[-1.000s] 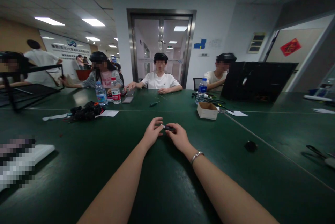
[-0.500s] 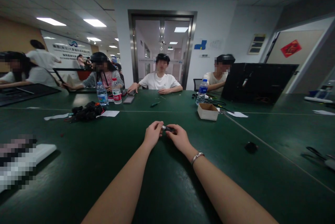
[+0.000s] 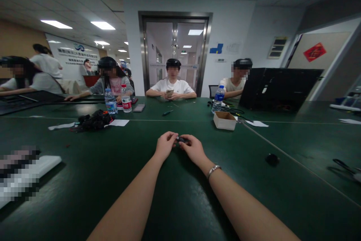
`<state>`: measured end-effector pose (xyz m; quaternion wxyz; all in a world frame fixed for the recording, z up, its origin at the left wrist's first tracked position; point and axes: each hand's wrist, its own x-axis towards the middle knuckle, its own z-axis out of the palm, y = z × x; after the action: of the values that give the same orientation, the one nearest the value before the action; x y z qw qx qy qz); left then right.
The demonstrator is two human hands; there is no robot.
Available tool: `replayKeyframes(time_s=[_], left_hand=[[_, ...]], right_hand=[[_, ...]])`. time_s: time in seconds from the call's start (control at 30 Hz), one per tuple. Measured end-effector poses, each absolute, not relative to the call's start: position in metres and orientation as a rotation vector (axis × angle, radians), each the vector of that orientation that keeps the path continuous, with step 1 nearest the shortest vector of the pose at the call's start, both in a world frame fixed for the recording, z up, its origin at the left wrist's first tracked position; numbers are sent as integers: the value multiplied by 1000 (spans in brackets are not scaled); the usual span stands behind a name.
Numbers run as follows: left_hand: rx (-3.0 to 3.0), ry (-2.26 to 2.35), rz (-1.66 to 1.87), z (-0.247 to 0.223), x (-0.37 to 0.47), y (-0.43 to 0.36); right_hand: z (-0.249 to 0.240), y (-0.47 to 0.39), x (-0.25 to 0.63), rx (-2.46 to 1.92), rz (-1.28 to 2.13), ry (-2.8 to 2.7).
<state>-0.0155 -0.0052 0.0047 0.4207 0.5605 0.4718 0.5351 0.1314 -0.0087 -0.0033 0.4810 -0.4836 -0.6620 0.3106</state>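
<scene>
Between my fingertips, just above the green table (image 3: pixel 180 211), is a small dark object with a silver end (image 3: pixel 182 140). Its exact kind is too small to make out. My left hand (image 3: pixel 165 145) pinches the silver end from the left. My right hand (image 3: pixel 194 148), with a metal bracelet (image 3: pixel 213 170) at its wrist, has thumb and fingers closed round the dark body. Parts of the object are hidden behind the fingers of both hands.
Ahead lie a small green-handled screwdriver (image 3: pixel 167 113) and an open cardboard box (image 3: pixel 225 121). Bottles (image 3: pixel 111 102) and a tangled black heap (image 3: pixel 96 120) are at left. To the right are a black item (image 3: pixel 272 159) and a monitor (image 3: pixel 279 88). Several people sit around the table.
Both hands stay nearly in place; less of the object's silver end shows between them. Across the table, a person has drawn both hands together and now holds a phone.
</scene>
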Motion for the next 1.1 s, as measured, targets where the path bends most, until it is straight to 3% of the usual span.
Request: replayKeyframes(time_s=[0.6, 0.8, 0.93, 1.1], left_hand=[[1243, 1016, 1545, 20, 18, -21], [1220, 1220, 1589, 19, 21, -23], [1398, 1442, 1499, 15, -28, -14], [1541, 1860, 1160, 19, -156, -31]], right_hand=[[10, -18, 118, -922, 1207, -1261], [9, -25, 107, -925, 1304, -1317], [11, -29, 108, -953, 1331, -1395], [16, -28, 112, -977, 1414, -1415]])
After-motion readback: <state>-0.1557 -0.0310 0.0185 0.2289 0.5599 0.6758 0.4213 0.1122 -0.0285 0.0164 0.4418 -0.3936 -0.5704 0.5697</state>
